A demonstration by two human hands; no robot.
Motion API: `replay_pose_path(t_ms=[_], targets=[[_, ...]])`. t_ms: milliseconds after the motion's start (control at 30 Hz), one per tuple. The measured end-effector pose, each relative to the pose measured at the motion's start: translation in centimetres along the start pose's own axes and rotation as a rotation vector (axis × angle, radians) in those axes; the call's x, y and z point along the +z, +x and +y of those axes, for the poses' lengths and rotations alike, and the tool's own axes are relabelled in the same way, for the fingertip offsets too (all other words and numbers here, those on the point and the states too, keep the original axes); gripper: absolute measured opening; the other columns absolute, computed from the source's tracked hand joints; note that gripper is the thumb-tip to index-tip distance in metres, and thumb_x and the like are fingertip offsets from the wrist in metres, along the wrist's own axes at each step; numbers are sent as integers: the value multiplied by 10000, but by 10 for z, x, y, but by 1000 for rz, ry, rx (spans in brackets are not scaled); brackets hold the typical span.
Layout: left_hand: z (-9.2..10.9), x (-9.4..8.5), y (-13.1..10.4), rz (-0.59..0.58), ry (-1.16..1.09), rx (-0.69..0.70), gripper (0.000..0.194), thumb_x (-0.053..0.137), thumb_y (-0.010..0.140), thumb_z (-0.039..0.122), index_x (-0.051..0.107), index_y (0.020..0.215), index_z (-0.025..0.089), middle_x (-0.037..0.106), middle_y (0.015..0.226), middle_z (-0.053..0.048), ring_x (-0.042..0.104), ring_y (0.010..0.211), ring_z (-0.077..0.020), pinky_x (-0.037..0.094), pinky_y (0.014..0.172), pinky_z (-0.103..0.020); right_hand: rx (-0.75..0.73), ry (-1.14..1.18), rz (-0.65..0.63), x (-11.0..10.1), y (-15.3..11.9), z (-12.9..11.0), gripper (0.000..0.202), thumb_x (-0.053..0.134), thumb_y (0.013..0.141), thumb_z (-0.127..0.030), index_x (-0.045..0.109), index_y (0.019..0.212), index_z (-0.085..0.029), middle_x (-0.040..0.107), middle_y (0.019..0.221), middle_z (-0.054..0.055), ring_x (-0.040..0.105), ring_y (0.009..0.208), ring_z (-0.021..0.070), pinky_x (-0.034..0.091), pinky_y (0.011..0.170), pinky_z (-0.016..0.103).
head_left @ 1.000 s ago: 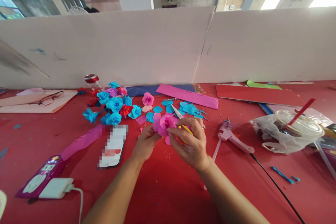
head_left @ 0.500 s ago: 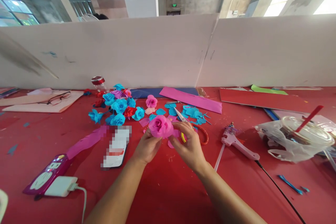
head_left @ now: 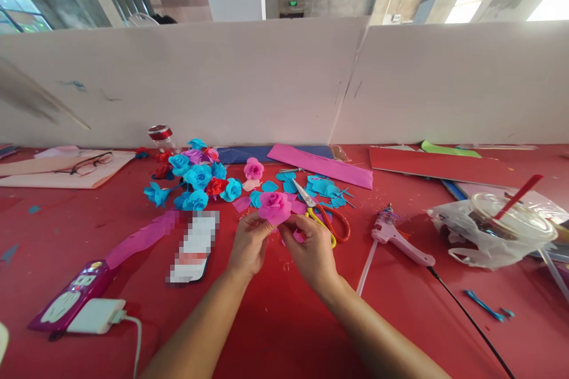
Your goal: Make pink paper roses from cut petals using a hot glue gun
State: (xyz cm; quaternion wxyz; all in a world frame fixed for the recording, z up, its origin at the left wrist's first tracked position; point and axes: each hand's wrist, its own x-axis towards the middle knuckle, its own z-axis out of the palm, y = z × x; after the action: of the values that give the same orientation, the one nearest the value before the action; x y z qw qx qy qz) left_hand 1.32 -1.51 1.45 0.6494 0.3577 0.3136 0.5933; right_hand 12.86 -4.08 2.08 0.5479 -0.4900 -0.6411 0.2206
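Observation:
A pink paper rose [head_left: 274, 207] is held up over the red table, its layered petals facing up and toward the wall. My left hand [head_left: 249, 243] is closed around its base from the left, thumb and fingers pinched under the bloom. From the right, my right hand [head_left: 310, 246] pinches the lower edge of its petals, fingers curled. The stem, if there is one, is hidden by my hands. Just behind my right hand lie scissors [head_left: 326, 213] with red and yellow handles. Cut blue petals [head_left: 326, 188] and pink paper pieces are scattered beyond the rose.
To the left are a bunch of blue, red and purple paper flowers [head_left: 198, 176], a phone [head_left: 194, 249] and a white charger [head_left: 95, 315]. A pink glue gun [head_left: 402, 243] with a black cord lies right, near a bagged drink cup [head_left: 507, 225]. A white partition [head_left: 186, 83] stands behind.
The rose has tipped away from me and sunk slightly. My right hand's fingers have moved from its side to beneath its petals and curled in. The view has shifted slightly.

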Motion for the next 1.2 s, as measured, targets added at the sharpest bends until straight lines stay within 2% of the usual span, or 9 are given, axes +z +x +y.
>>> replay_pose_path(t_ms=[133, 300, 433, 633, 733, 833, 1033, 1133, 1200], targets=[[0, 0, 0, 17, -31, -85, 112, 757, 680, 264, 751, 750, 177, 732, 789, -50, 651, 852, -197, 470, 809, -318, 118, 100, -41, 3, -1, -2, 113, 588, 791, -183, 686, 848, -185, 715, 735, 24, 593, 615, 141, 451, 595, 263], [-1, -2, 3, -5, -98, -157, 101, 769, 666, 274, 734, 670, 179, 688, 675, -23, 622, 694, -140, 465, 685, -263, 345, 477, -138, -1, 4, -4, 186, 624, 798, -330, 672, 861, -162, 698, 729, 31, 623, 631, 138, 487, 582, 242], [-3, -3, 3, -66, -87, -166, 121, 747, 700, 293, 734, 668, 178, 666, 640, -19, 601, 655, -127, 466, 668, -266, 416, 588, -91, 0, 4, 1, 216, 671, 769, -368, 688, 840, -164, 695, 711, 26, 634, 632, 139, 501, 595, 246], [-4, -1, 1, 110, -104, -71, 102, 812, 594, 234, 733, 627, 178, 687, 629, -20, 626, 682, -144, 485, 719, -290, 374, 491, 18, 5, 0, 2, 208, 675, 773, -339, 696, 878, -161, 712, 780, 49, 650, 701, 162, 503, 629, 266], [-2, 2, -1, 98, -83, -57, 96, 806, 608, 243, 734, 623, 181, 675, 606, -10, 618, 677, -129, 481, 718, -266, 365, 484, 39, 5, 0, -2, 191, 672, 772, -332, 693, 860, -164, 710, 754, 41, 646, 680, 158, 496, 588, 251], [-2, 5, -3, 77, -28, -41, 90, 790, 641, 252, 744, 662, 178, 703, 673, -20, 620, 707, -124, 478, 720, -246, 353, 485, 45, 4, 0, -6, 170, 670, 767, -322, 689, 837, -168, 705, 729, 31, 645, 660, 154, 492, 562, 242], [-4, 2, 0, 63, -72, -80, 68, 785, 647, 218, 743, 684, 180, 708, 702, -16, 616, 704, -105, 469, 673, -208, 327, 435, 7, 5, -3, -6, 170, 617, 800, -269, 684, 916, -165, 731, 799, 47, 656, 674, 155, 501, 589, 250], [-1, 0, 2, 62, -98, -117, 125, 771, 672, 243, 749, 776, 177, 714, 775, -39, 631, 750, -124, 480, 689, -225, 272, 257, -70, 9, -5, -4, 202, 550, 824, -202, 694, 964, -193, 741, 880, 42, 669, 723, 161, 498, 597, 248], [2, -2, 4, 104, -101, -113, 149, 766, 681, 266, 742, 795, 174, 702, 759, -37, 631, 743, -125, 488, 699, -238, 210, 113, -106, 8, -4, -5, 250, 508, 822, -153, 698, 975, -210, 738, 916, 34, 667, 746, 159, 495, 595, 240]])
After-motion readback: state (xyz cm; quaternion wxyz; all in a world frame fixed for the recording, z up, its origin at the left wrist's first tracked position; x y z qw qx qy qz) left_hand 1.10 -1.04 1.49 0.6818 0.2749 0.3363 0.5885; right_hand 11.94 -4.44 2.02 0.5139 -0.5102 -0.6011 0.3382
